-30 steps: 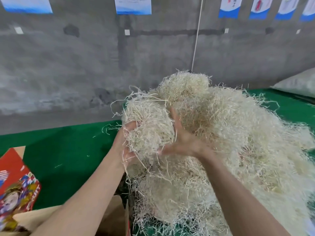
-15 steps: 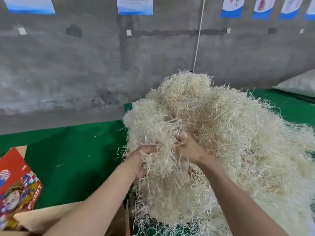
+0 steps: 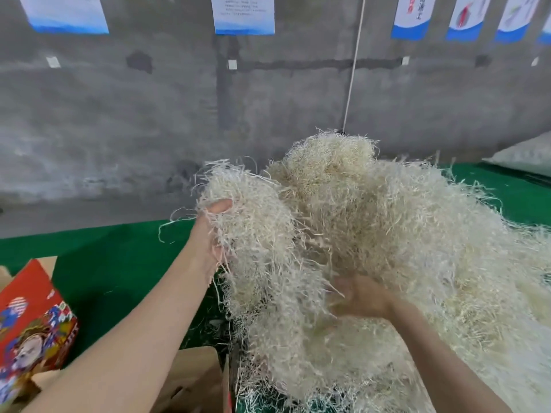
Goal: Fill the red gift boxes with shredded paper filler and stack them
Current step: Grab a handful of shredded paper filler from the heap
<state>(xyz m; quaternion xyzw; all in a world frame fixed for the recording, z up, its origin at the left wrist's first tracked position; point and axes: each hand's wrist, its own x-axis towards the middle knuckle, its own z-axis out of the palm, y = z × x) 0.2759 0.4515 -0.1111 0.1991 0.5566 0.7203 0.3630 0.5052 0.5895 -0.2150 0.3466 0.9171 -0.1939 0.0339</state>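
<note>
A big heap of pale shredded paper filler (image 3: 402, 234) covers the right half of the green table. My left hand (image 3: 213, 234) grips a clump of filler (image 3: 247, 222) lifted off the heap's left side, thumb up over the strands. My right hand (image 3: 357, 296) is lower, pushed into the hanging strands under that clump; its fingers are blurred and partly buried. A red gift box (image 3: 32, 317) with a colourful printed side stands at the lower left, its flap open. Brown cardboard flaps (image 3: 190, 380) show at the bottom centre, under my left forearm.
The green table surface (image 3: 113, 263) stretches left of the heap. A grey concrete wall with blue-and-white paper signs (image 3: 244, 13) runs behind it. A white cord (image 3: 353, 70) hangs down the wall. A pale sack (image 3: 521, 156) lies at the far right.
My left hand has risen and moved left, pulling a clump of filler away from the heap. My right hand has dropped lower and to the right, under the trailing strands.
</note>
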